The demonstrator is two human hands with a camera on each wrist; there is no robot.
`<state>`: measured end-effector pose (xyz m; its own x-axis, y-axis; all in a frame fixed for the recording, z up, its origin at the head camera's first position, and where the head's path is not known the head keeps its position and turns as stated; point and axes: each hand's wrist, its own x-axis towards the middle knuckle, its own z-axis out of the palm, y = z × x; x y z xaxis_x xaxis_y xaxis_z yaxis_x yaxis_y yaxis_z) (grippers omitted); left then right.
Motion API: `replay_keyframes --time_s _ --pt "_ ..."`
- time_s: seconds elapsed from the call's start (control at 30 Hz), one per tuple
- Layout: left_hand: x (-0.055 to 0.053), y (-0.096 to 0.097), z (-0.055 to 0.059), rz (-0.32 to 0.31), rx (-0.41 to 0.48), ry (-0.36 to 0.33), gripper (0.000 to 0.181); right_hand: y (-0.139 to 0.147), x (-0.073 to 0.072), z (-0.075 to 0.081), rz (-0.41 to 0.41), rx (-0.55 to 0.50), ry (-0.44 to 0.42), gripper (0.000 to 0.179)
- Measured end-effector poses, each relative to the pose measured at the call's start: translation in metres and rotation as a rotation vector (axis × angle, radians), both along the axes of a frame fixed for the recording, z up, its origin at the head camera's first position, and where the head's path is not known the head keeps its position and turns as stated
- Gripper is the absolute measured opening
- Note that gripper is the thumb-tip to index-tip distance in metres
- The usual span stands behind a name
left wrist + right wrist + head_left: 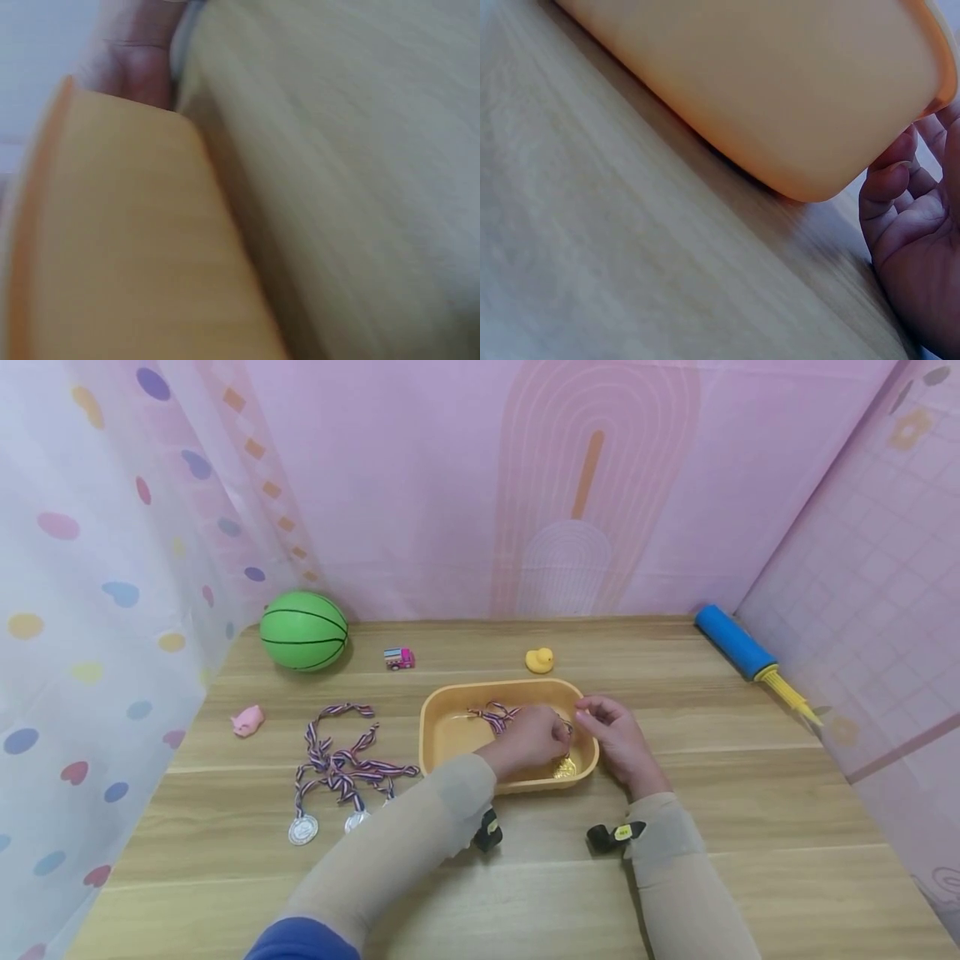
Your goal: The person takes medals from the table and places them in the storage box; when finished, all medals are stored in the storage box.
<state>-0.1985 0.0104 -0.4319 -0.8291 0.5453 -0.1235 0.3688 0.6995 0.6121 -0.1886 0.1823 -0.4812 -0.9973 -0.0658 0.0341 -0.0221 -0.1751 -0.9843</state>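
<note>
Inside the yellow-orange plastic tray (438,739), my left hand (531,739) reaches across with curled fingers and pinches the ribbon of a gold medal (565,767). The medal hangs or lies low in the tray's right front corner. More striped ribbon (497,720) lies behind that hand; its fingertips are partly hidden. My right hand (621,739) is at the tray's right end, fingers loosely bent, fingertips right at the rim. In the right wrist view its thumb and fingers (885,184) are beside the outer wall (795,97). The left wrist view is blurred.
Left of the tray lie silver medals (303,829) with tangled striped ribbons (337,764), partly covered by my left sleeve. Farther back stand a green ball (303,632), a toy truck (398,658) and a yellow duck (539,660). A pink pig (247,721) and blue pump (735,642) flank them.
</note>
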Motion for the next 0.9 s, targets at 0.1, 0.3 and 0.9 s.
replay_keyframes --time_s 0.1,0.3,0.9 --pt "0.002 -0.006 0.014 0.016 0.073 -0.016 0.009 -0.001 0.0 -0.002 0.001 -0.017 0.003 0.012" --pt "0.015 -0.044 0.052 0.126 0.219 0.017 0.009 -0.001 -0.001 -0.002 -0.009 0.01 -0.018 0.014" --pt "0.098 -0.233 0.029 0.592 0.318 0.045 0.018 -0.001 0.0 0.0 -0.013 -0.001 -0.034 0.019"
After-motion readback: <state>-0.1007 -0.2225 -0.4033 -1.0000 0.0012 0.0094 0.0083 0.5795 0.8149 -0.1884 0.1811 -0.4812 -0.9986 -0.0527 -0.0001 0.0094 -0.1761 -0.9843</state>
